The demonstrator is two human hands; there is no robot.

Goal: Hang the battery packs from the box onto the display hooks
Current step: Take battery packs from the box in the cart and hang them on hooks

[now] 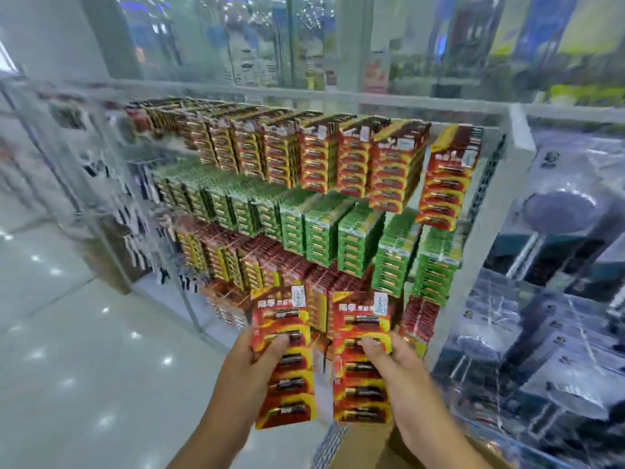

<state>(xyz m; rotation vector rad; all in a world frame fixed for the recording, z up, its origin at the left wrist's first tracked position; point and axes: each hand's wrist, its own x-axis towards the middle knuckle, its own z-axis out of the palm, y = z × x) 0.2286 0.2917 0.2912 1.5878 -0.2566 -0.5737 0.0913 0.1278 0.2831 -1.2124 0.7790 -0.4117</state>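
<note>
My left hand point(252, 362) grips a long red-and-yellow battery pack point(285, 394) by its left edge, thumb on the front. My right hand point(394, 365) grips a second red-and-yellow battery pack point(360, 394) from the right, thumb across its face. Both packs hang upright, side by side, in front of the lower rows of the display rack point(517, 140). The rack's hooks carry dense rows of red packs point(395, 170) on top, green packs point(358, 238) in the middle and red packs lower down. A corner of the brown cardboard box point(365, 448) shows below my hands.
A shiny tiled floor point(84, 333) spreads to the left. Right of the rack stands a shelf of boxed goods in clear wrap point(558, 333). Behind the rack is a glass wall point(304, 45). More hanging goods, blurred, fill the rack's left side point(135, 231).
</note>
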